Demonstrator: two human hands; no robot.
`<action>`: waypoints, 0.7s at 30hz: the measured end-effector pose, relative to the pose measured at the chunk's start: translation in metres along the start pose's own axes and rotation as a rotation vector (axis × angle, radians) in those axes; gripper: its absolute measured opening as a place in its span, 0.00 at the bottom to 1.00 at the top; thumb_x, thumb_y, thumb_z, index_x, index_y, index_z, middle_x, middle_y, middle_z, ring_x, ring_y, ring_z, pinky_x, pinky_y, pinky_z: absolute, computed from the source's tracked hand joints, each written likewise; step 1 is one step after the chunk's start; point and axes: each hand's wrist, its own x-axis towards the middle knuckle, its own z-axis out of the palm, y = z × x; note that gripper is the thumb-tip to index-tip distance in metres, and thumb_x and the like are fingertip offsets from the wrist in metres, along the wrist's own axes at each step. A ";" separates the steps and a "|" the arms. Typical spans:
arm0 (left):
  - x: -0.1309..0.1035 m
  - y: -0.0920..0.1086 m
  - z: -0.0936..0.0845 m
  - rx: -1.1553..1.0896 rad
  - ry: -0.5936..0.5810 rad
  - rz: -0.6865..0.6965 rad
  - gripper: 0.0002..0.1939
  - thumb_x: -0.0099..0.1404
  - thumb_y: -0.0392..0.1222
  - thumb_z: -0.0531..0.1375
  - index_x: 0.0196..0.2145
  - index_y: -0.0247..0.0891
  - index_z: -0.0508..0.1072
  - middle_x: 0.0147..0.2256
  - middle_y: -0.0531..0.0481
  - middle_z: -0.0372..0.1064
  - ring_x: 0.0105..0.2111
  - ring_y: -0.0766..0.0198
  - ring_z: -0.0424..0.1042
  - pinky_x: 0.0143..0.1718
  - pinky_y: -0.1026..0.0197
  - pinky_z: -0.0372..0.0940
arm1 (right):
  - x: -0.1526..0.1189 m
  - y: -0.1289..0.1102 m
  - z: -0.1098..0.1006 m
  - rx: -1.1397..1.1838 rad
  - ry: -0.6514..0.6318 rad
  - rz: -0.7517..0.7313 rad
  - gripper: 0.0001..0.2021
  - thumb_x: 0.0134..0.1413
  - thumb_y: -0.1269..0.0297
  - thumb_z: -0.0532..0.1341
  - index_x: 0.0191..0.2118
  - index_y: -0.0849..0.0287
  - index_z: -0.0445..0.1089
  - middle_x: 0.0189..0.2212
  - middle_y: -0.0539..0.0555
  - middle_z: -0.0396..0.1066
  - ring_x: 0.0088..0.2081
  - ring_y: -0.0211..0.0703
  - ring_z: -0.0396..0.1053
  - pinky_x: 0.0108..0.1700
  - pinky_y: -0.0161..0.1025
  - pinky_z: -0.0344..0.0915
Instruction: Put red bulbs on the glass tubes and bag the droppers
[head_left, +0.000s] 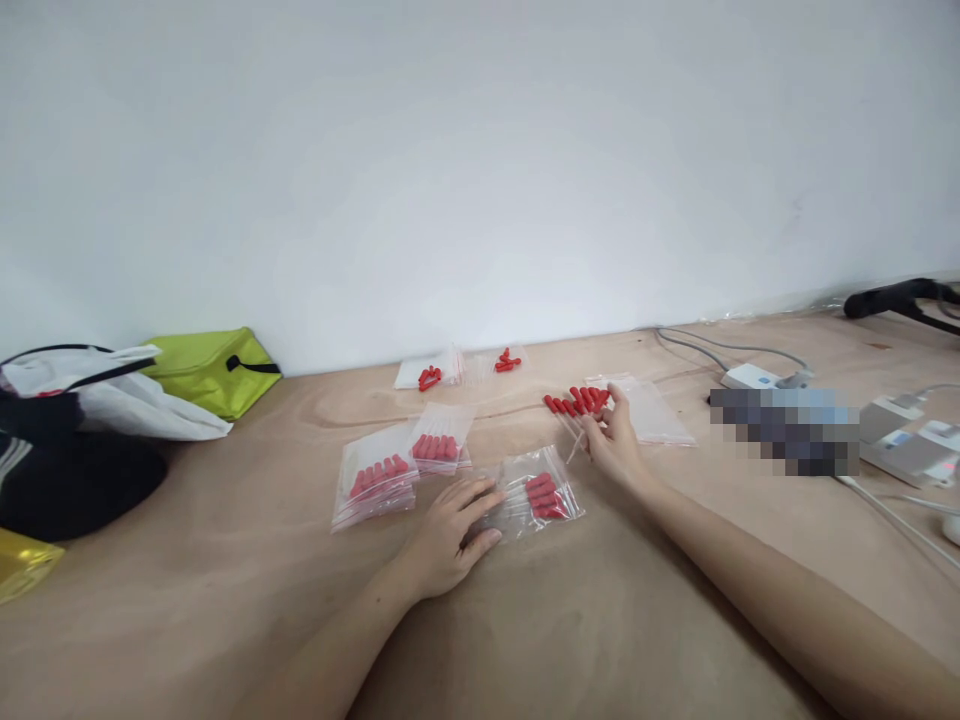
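Note:
Several red-tipped sticks (574,402) with pale shafts are pinched in my right hand (611,440), at the front edge of a flat clear bag (660,412). My left hand (454,535) rests with fingers apart on the left end of a clear bag (540,495) holding several red-tipped sticks. To the left lie two piles of filled bags, one nearer (377,478) and one slightly behind it (439,440). Farther back, small red pieces (430,377) lie on a bag at the left, and more red pieces (508,360) lie on another to its right.
At the left are a lime-green bag (214,370), a white bag (150,400), a black cap (82,480) and a gold packet (26,562). White power adapters (911,440) and cables lie right on the wooden table (510,640). A black object (900,298) sits far right.

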 end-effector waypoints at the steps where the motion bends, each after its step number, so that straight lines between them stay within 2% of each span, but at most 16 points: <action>1: 0.000 0.000 0.000 -0.003 0.002 -0.006 0.22 0.62 0.43 0.53 0.55 0.44 0.58 0.54 0.47 0.57 0.55 0.55 0.55 0.54 0.48 0.53 | -0.005 0.002 -0.002 0.063 0.014 0.046 0.29 0.51 0.59 0.52 0.55 0.55 0.38 0.28 0.48 0.62 0.20 0.35 0.63 0.21 0.34 0.62; 3: 0.000 0.002 -0.001 -0.009 0.003 -0.023 0.25 0.62 0.43 0.53 0.57 0.43 0.54 0.54 0.46 0.57 0.55 0.56 0.55 0.54 0.48 0.53 | -0.013 0.004 -0.002 0.144 0.043 0.116 0.27 0.49 0.56 0.55 0.51 0.55 0.41 0.25 0.45 0.61 0.18 0.34 0.62 0.20 0.33 0.61; 5: 0.000 0.003 -0.001 -0.013 0.004 -0.036 0.27 0.62 0.42 0.53 0.57 0.42 0.52 0.54 0.46 0.56 0.55 0.56 0.54 0.54 0.48 0.53 | -0.019 0.003 0.002 0.236 0.055 0.144 0.25 0.46 0.53 0.56 0.46 0.54 0.44 0.25 0.45 0.62 0.20 0.35 0.64 0.22 0.34 0.64; 9: 0.000 0.004 -0.001 -0.018 -0.005 -0.046 0.27 0.62 0.42 0.53 0.58 0.41 0.51 0.55 0.45 0.55 0.55 0.55 0.53 0.55 0.48 0.53 | -0.025 -0.003 0.012 0.384 0.018 0.177 0.23 0.43 0.48 0.58 0.39 0.53 0.46 0.24 0.46 0.65 0.22 0.38 0.67 0.26 0.39 0.67; 13: 0.000 0.003 0.000 -0.032 0.007 -0.039 0.27 0.62 0.42 0.53 0.58 0.42 0.49 0.55 0.46 0.55 0.55 0.56 0.53 0.55 0.49 0.52 | -0.033 -0.009 0.016 0.457 -0.090 0.234 0.22 0.42 0.46 0.58 0.36 0.52 0.48 0.25 0.46 0.66 0.23 0.39 0.68 0.26 0.39 0.66; 17: -0.001 0.003 -0.001 -0.051 0.019 -0.026 0.28 0.62 0.40 0.53 0.58 0.44 0.48 0.56 0.48 0.54 0.55 0.58 0.53 0.55 0.51 0.53 | -0.038 -0.013 0.013 0.424 -0.180 0.257 0.21 0.39 0.48 0.61 0.33 0.54 0.52 0.25 0.45 0.66 0.21 0.34 0.66 0.25 0.35 0.64; 21: 0.000 0.005 -0.002 -0.056 0.029 -0.021 0.28 0.62 0.40 0.53 0.58 0.44 0.49 0.55 0.47 0.55 0.54 0.57 0.54 0.54 0.51 0.54 | -0.037 -0.018 0.008 0.267 -0.360 0.320 0.20 0.36 0.50 0.64 0.31 0.57 0.58 0.14 0.42 0.62 0.15 0.32 0.60 0.18 0.31 0.58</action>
